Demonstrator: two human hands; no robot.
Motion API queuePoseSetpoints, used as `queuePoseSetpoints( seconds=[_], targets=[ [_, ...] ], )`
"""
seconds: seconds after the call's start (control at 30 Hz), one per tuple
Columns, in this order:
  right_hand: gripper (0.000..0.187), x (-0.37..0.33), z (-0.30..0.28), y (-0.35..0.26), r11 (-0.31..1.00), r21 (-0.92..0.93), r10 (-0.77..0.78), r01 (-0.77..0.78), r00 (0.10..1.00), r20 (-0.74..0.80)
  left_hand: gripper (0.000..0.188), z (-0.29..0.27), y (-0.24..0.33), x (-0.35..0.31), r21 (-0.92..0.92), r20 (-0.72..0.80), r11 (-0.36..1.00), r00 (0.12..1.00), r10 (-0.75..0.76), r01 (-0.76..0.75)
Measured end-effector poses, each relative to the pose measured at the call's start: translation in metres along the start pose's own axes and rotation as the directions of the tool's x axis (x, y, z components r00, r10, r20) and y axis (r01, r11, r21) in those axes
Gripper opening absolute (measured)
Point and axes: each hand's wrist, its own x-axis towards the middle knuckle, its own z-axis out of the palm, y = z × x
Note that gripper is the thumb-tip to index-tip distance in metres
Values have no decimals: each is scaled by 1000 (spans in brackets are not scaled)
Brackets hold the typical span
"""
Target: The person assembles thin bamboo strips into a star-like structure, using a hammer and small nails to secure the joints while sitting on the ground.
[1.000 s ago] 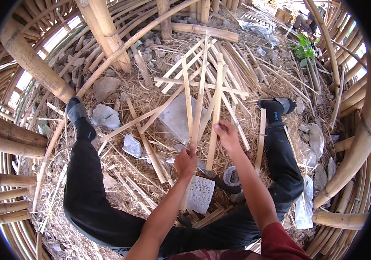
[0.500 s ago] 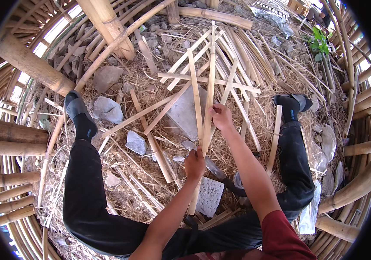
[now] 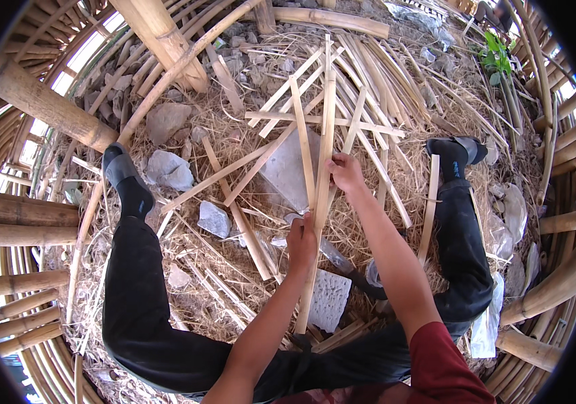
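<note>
Several pale bamboo strips [image 3: 327, 121] cross one another in front of me and fan out toward the far side. My left hand [image 3: 303, 244] is closed around the near part of the strips, where they come together. Farther up, my right hand [image 3: 346, 173] pinches the edge of a long upright strip between thumb and fingers. One crosswise strip [image 3: 362, 126] lies over or under the others beyond my hands. Under the strips sits a flat grey stone slab [image 3: 286, 168]. Close to my left hand lies a tool with a grey blade [image 3: 334, 255] and dark handle.
A pitted pale block [image 3: 329, 301] lies between my legs. Grey stones [image 3: 214, 220] and straw cover the ground. A pile of split bamboo strips [image 3: 385, 84] lies at the far right. Thick bamboo poles [image 3: 52, 101] frame both sides. My feet [image 3: 126, 178] rest either side of the work.
My left hand has moved slightly up along the strips. My right hand keeps its pinch in nearly the same place. The whole view has shifted a little.
</note>
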Motion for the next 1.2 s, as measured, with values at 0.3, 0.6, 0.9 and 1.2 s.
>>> queuePoseSetpoints(
  seconds=[0.3,0.6,0.9,1.2],
  targets=[
    [32,1,1,-1,999,12,35,-35,999,-33,60,1,1,7,-138,242,940,931,-274,312],
    [32,1,-2,0,1000,4,22,-22,1000,5,71,-5,10,0,-162,399,921,877,-267,354],
    [28,-6,-1,-5,999,-31,15,-15,1000,13,65,-1,5,2,-122,387,939,887,-253,322],
    [30,-8,4,-14,997,-47,57,-57,998,6,57,0,-1,5,-108,346,949,906,-244,297]
  ],
)
